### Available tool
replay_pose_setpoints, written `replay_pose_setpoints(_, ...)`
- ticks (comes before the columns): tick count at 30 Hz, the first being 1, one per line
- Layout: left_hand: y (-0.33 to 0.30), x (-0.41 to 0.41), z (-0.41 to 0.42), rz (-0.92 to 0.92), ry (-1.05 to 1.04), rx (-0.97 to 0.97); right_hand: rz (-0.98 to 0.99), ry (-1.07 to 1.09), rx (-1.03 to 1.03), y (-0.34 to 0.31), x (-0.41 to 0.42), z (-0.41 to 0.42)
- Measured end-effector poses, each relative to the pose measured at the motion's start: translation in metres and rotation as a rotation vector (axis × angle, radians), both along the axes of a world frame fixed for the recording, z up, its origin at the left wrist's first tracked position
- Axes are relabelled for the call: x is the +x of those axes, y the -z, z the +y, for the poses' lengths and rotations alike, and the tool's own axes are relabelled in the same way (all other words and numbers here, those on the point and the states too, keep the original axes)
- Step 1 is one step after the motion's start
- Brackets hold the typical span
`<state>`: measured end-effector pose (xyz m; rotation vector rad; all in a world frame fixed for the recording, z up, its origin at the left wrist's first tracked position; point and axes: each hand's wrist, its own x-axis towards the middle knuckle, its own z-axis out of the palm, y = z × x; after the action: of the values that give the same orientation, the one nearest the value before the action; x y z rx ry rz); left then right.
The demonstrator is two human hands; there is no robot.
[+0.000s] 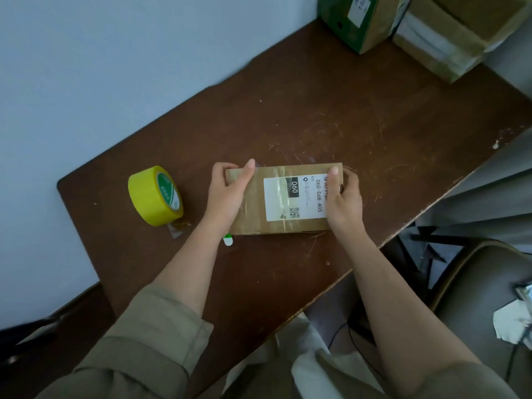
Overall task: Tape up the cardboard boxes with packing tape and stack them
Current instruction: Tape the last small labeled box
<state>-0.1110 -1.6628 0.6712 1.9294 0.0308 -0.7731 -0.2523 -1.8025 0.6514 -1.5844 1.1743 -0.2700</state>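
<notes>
Item: box, flat on worktop. My left hand and right hand grip its ends, fingers curled over. Advice: lift level; tape stays.

Scratched, dark brown wooden table, set against a pale blue wall. Small green-and-white object on the tabletop near the front edge (too small to identify). Grey chair at lower right, beside the table, with crumpled white paper on its seat. Dark floor at lower left, below the wall.
</notes>
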Motion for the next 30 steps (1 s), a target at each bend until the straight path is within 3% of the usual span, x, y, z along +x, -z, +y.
replay_pose_setpoints(3,-0.013,0.004,0.001,0.124,-0.008,0.034,-0.017,0.0,-0.002,-0.015,0.006,-0.007)
replay_pose_setpoints(7,-0.038,-0.001,-0.001,-0.043,0.026,0.109,-0.034,0.004,-0.023,-0.033,0.002,-0.004)
replay_pose_setpoints(11,-0.062,-0.001,0.009,-0.083,0.065,0.134,-0.027,0.007,-0.006,-0.052,0.0,0.011)
replay_pose_setpoints(17,-0.103,0.005,0.045,0.204,0.102,-0.163,-0.098,0.136,0.047,-0.094,0.004,0.021)
replay_pose_setpoints(20,-0.128,0.001,0.055,0.252,0.148,-0.237,-0.153,0.231,0.159,-0.123,0.011,0.021)
replay_pose_setpoints(23,-0.15,0.003,0.056,0.18,0.022,-0.396,-0.189,0.219,0.314,-0.154,0.018,0.028)
replay_pose_setpoints(30,-0.188,0.018,0.06,0.013,-0.029,-0.336,-0.295,0.13,0.246,-0.2,0.021,0.032)
